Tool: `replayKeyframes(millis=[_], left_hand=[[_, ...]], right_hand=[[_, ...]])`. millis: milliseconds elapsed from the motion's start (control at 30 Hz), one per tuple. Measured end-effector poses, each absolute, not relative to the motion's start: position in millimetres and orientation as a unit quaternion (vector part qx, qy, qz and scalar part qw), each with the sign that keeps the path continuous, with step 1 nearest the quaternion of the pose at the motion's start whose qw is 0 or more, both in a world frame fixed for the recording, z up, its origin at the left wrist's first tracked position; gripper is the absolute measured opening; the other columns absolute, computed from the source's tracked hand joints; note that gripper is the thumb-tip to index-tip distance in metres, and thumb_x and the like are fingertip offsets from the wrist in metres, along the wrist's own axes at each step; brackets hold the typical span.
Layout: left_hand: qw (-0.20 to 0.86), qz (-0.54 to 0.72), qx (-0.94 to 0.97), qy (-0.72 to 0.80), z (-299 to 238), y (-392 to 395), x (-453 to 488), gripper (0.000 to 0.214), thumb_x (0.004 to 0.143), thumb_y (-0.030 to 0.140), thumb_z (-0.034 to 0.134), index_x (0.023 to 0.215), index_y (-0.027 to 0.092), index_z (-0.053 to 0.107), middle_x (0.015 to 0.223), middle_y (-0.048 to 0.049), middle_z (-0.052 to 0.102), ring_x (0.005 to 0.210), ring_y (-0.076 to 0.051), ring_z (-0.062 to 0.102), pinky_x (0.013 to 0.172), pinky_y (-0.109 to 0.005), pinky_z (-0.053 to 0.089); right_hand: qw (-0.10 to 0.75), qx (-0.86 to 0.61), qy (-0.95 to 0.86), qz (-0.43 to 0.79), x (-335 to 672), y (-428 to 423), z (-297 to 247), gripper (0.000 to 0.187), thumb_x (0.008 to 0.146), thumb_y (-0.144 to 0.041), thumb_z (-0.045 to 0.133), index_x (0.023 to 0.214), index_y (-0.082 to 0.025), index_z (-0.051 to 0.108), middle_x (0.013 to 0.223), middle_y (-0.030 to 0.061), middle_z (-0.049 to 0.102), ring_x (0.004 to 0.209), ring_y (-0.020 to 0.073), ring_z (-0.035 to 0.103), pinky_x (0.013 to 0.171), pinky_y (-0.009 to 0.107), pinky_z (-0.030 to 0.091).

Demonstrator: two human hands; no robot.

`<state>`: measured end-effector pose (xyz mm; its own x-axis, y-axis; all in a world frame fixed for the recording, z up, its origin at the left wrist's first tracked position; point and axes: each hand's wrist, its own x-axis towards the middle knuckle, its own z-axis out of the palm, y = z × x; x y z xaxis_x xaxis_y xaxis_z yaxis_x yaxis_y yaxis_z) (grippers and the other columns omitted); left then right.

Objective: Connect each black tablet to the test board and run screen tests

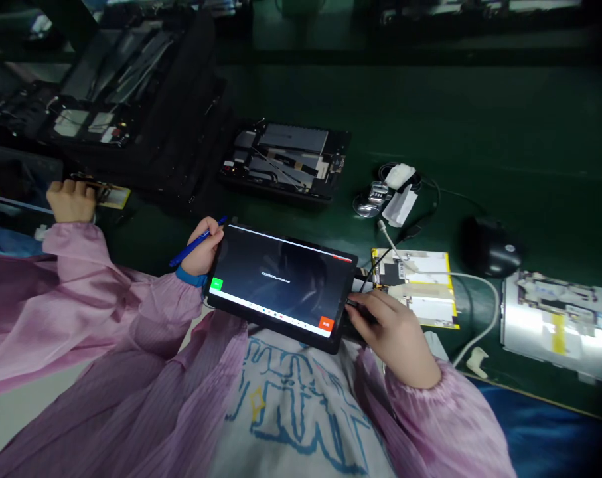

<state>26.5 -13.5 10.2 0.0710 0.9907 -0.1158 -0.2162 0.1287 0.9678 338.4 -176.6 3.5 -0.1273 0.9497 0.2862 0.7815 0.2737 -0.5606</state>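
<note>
A black tablet [285, 265] is held tilted in front of my body. Its lit screen shows a line of small text, a green box at the left and a red box at the lower right. My left hand [204, 249] is closed on its left edge and also has a blue pen [194, 243] between the fingers. At the tablet's right edge, my right hand [395, 332] pinches a dark cable plug [351, 303] against the side. Whether the plug is fully seated cannot be made out.
Opened tablets are stacked [176, 126] at the left, with another opened unit [285, 159] behind mine. A circuit assembly [430, 292], white cable [497, 302], black mouse [492, 245] and silver panel [559, 325] lie rightward. A co-worker's hand [72, 200] is at the left.
</note>
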Motion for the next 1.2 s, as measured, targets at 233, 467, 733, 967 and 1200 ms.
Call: replayKeyframes(millis=[233, 467, 733, 967, 1200], left_hand=[[0.591, 0.5, 0.436, 0.459, 10.4, -13.8, 27.8, 0.035, 0.064, 0.017, 0.073, 0.067, 0.019, 0.038, 0.054, 0.0052, 0.044, 0.047, -0.008, 0.042, 0.045, -0.019, 0.033], [0.597, 0.494, 0.44, 0.453, 3.7, -13.7, 24.4, 0.035, 0.067, 0.019, 0.071, 0.068, 0.019, 0.036, 0.056, 0.0048, 0.044, 0.048, -0.009, 0.044, 0.047, -0.02, 0.032], [0.623, 0.494, 0.426, 0.431, -5.1, -16.0, 19.6, 0.03, 0.07, 0.02, 0.068, 0.071, 0.019, 0.038, 0.059, 0.0041, 0.043, 0.052, -0.01, 0.043, 0.051, -0.021, 0.031], [0.64, 0.49, 0.434, 0.403, -8.0, -21.5, 15.8, 0.029, 0.074, 0.023, 0.068, 0.074, 0.02, 0.039, 0.062, 0.004, 0.042, 0.053, -0.01, 0.041, 0.051, -0.022, 0.03], [0.638, 0.49, 0.446, 0.393, -14.0, -21.4, 12.9, 0.025, 0.076, 0.022, 0.066, 0.075, 0.02, 0.041, 0.063, 0.0037, 0.041, 0.054, -0.01, 0.042, 0.052, -0.023, 0.032]], right_hand=[[0.239, -0.617, -0.749, 0.024, 328.6, -174.8, 7.3, 0.015, 0.084, -0.022, 0.052, 0.082, -0.017, 0.065, 0.06, 0.0027, 0.062, 0.053, 0.0171, 0.056, 0.055, 0.03, 0.041], [0.323, -0.716, -0.613, 0.09, 355.8, -172.2, 6.9, 0.011, 0.08, -0.027, 0.058, 0.08, -0.019, 0.065, 0.057, 0.0015, 0.061, 0.052, 0.0165, 0.058, 0.053, 0.028, 0.044], [0.386, -0.594, -0.695, 0.123, 277.6, -146.6, 40.4, 0.072, 0.083, -0.036, 0.065, 0.144, -0.016, 0.034, 0.14, 0.0232, 0.049, 0.134, 0.0351, 0.044, 0.104, 0.055, 0.04], [0.198, -0.381, -0.884, 0.184, 159.3, -157.8, 28.8, 0.065, 0.086, -0.037, 0.059, 0.143, -0.014, 0.038, 0.142, 0.0159, 0.05, 0.143, 0.0319, 0.03, 0.114, 0.069, 0.004], [0.257, -0.515, -0.814, 0.076, 209.0, -171.8, 34.7, 0.056, 0.083, -0.045, 0.061, 0.13, -0.019, 0.048, 0.135, 0.0162, 0.054, 0.14, 0.0374, 0.032, 0.112, 0.07, 0.005]])
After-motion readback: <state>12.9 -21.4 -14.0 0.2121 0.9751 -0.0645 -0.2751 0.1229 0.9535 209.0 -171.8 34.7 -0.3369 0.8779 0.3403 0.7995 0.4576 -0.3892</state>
